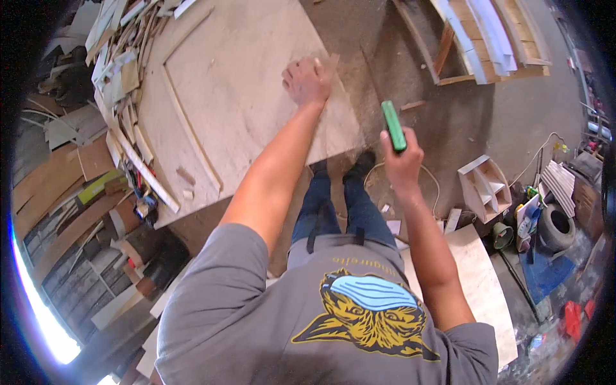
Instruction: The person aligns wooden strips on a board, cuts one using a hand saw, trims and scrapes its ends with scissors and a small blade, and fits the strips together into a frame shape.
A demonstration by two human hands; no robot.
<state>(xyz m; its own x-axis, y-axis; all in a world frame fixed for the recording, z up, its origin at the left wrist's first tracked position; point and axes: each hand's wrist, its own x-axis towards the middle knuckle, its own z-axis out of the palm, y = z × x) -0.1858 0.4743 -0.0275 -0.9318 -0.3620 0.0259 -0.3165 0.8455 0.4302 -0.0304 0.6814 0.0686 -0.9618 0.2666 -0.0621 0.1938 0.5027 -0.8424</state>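
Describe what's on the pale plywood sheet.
On the sheet: thin wooden strips, small wooden offcuts, a heap of wood scraps. The left hand hides one patch, the heap another.

1. From where I stand, the left hand (307,81) at 12 o'clock is a blur; I can't make out what its fingers cover.
2. The saw's thin blade (371,72), toward 1 o'clock, smears into the floor (385,38).
3. The right hand (404,157) hides part of the green handle (393,122).
4. At 10 o'clock, the wood scraps (130,77) run past the top edge.
5. The red things (572,321) at 4 o'clock are too blurred to name.
6. The grey shirt (269,327) is cut off at 6 o'clock.
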